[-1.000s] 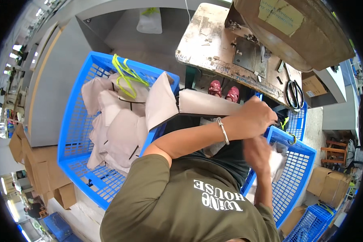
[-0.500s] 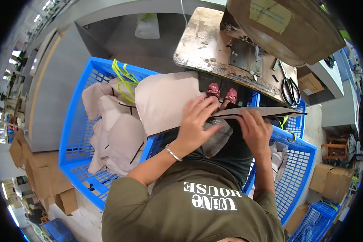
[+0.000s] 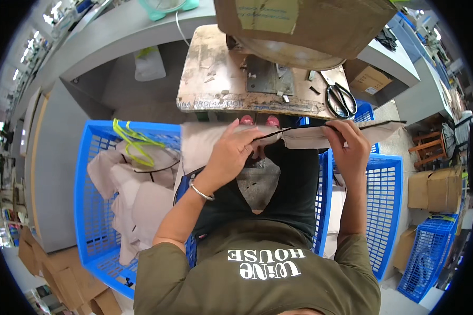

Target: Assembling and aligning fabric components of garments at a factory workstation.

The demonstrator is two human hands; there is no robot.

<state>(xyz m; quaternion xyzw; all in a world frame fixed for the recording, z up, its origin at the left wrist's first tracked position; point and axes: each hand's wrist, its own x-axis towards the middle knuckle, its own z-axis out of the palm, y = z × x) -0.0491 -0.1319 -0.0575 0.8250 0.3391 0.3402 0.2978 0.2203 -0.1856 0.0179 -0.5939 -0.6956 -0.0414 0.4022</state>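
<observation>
Where 0.5 s ago the left hand [image 3: 231, 155] was pressing flat on a wide beige sheet, the beige piece [image 3: 305, 137] is now showing nearly edge-on, stretching level between both hands in front of the worn workbench [image 3: 215, 86]. The right hand [image 3: 349, 147] is pinching its right part at the dark edge — thumb under, fingers over — while the left hand is gripping the left part, fingers curling over the top. How many layers are being held is hard to tell; it looks like 1 folded piece, possibly 2. The piece's far right tip is thinning out of sight toward the blue crate [image 3: 386, 210] at the right. A grey cut piece [image 3: 257, 184] is lying on the lap, just below the hands. More beige pieces are sitting in the large blue crate [image 3: 92, 210] at the left, with yellow-green straps [image 3: 134, 142] on top. Scissors [image 3: 341, 100] are resting on the bench, near the right hand.
</observation>
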